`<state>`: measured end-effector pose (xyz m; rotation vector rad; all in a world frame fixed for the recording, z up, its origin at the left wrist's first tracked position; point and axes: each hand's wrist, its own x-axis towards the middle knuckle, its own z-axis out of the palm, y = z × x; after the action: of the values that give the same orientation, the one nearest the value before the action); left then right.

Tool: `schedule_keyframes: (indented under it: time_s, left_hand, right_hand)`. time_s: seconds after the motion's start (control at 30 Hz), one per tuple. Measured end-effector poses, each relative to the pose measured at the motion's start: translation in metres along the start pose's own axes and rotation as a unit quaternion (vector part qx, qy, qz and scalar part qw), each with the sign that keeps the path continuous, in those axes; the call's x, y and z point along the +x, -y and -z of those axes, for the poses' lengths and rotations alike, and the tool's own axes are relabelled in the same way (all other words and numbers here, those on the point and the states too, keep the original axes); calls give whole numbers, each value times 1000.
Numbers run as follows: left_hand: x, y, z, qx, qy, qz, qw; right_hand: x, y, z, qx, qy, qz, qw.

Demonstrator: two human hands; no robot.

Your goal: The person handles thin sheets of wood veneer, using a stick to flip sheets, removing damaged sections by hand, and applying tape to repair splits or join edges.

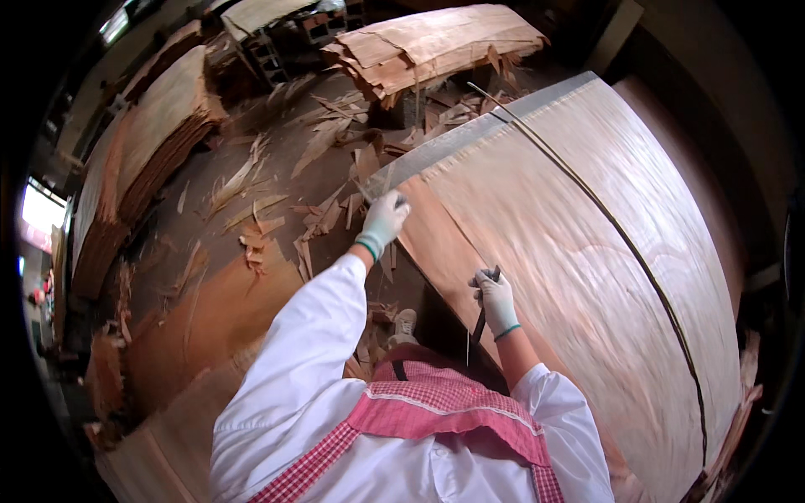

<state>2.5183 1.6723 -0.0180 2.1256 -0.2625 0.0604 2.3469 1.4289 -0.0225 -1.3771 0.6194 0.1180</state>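
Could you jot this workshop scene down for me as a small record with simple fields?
Left hand: white glove, fingers curled, at a corner of the large wood sheet
Right hand: white glove, gripping a dark tool by the sheet's near edge
Across the sheet: long, thin dark strip
Floor: scattered wood scraps
Background: left stack and far stack of thin wood sheets
Clothing: white sleeves, pink checked apron

A matt cloth glove (498, 305) covers the right hand (496, 298); its gripped tool (479, 327) looks matt, perhaps metal. Right of that grip, wood veneer (599, 277) shines softly, rippled.
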Motion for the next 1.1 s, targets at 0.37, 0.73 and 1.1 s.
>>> schedule_keyframes:
  time_s: [0.37,0.73,1.1]
  left_hand:
    - [210,42,-31,37,412,187,891]
    - [210,-15,-10,25,457,242,855]
    - [53,19,-26,297,258,-242,887]
  right_hand:
    - [50,4,-30,-11,-123,-53,991]
    - [50,1,-22,-5,-122,-79,989]
    - [46,13,-31,-3,-100,-62,993]
